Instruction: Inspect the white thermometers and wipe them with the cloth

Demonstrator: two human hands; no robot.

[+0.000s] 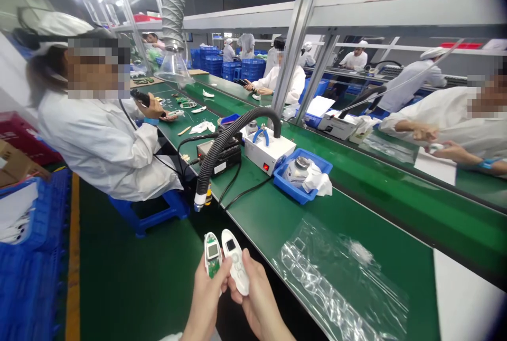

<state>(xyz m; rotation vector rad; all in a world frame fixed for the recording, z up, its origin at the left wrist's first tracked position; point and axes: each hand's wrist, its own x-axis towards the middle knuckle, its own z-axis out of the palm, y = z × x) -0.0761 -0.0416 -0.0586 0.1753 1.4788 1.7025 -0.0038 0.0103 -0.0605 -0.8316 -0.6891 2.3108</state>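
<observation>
My left hand (210,285) grips a white housing half with a green circuit board (213,254) and a small grey screen in it. Held in my right hand (253,285) is a white front cover (235,263) with a dark window and round buttons. The two pieces stand upright side by side, close together, in front of the bench's near edge. My left thumb lies at the lower edges of both pieces, and my fingers hide their lower ends.
Clear plastic film (336,283) lies on the green bench (245,209). Beyond it stand a blue tray (303,193) with a metal-capped bottle and cloth, and a white box (263,153). A black hose (214,159) curves over the bench edge. A co-worker (95,130) sits at left.
</observation>
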